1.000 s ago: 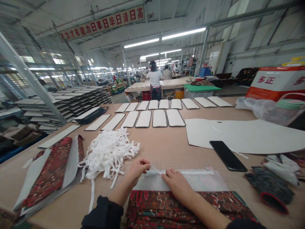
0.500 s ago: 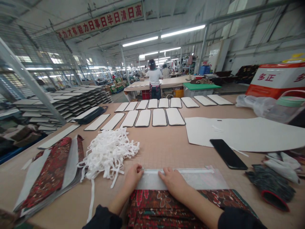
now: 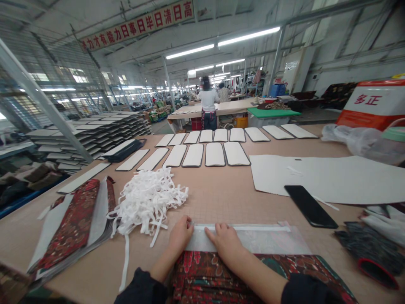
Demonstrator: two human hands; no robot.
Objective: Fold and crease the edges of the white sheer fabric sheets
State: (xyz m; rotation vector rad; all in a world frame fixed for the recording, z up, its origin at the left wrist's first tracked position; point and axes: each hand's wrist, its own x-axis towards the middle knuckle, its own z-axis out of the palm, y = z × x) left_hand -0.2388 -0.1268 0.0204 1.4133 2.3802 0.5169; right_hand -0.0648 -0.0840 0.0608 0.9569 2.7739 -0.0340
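A red floral fabric piece with a pale lining panel lies at the table's near edge. A white strip runs along the panel's far edge. My left hand presses its curled fingers on the strip's left end. Just to the right, my right hand lies with fingers flat on the strip and panel. A heap of white strips sits just left of my left hand.
A stack of floral and white pieces lies at the left. A black phone rests on a large white sheet. Rows of white padded panels cover the middle. Dark gloves lie at the right. A person stands at a far table.
My left hand, which pinched and lifted the strip's left end, has set it down flat. Both hands now press on the strip, and my right hand has slid slightly left.
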